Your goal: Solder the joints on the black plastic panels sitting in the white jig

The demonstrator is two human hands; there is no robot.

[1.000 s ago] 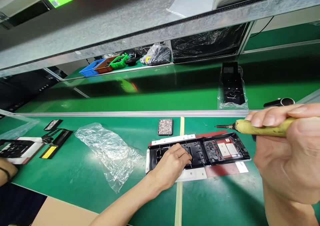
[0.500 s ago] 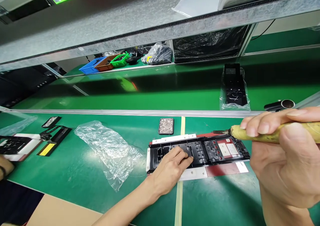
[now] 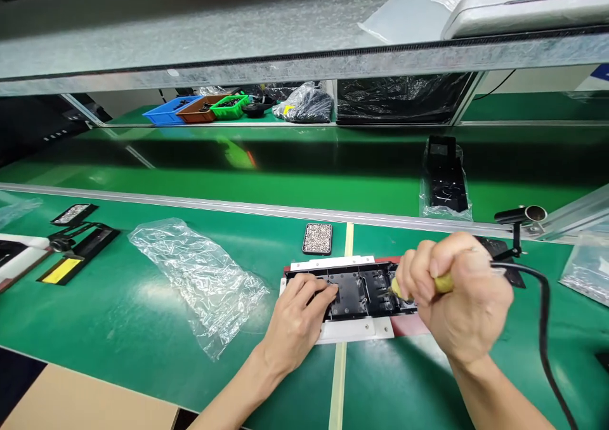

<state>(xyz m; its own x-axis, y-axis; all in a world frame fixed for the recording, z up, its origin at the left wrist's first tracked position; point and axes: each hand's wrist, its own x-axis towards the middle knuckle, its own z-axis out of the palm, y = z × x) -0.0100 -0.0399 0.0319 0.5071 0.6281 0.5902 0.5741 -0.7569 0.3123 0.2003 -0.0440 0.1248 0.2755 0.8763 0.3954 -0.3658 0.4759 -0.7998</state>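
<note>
A long black plastic frame [image 3: 354,290] lies on a white and red fixture plate [image 3: 354,332] on the green bench. My left hand [image 3: 297,319] presses flat on the frame's left part. My right hand [image 3: 457,297] is closed around a yellowish-handled corded tool [image 3: 442,283], its tip down at the frame's right half and hidden by my fingers. The tool's black cable [image 3: 542,316] runs off to the right.
A small tray of tiny metal parts [image 3: 317,238] sits just behind the fixture. A crumpled clear bag [image 3: 200,278] lies left. A bagged black part [image 3: 445,179] rests on the conveyor belt. A tool stand [image 3: 521,217] is at right; black and yellow parts [image 3: 71,252] lie far left.
My right hand has come down and forward with the tool, from near the camera to the frame's right half. The view tilted up slightly. My left hand slid a little left on the frame.
</note>
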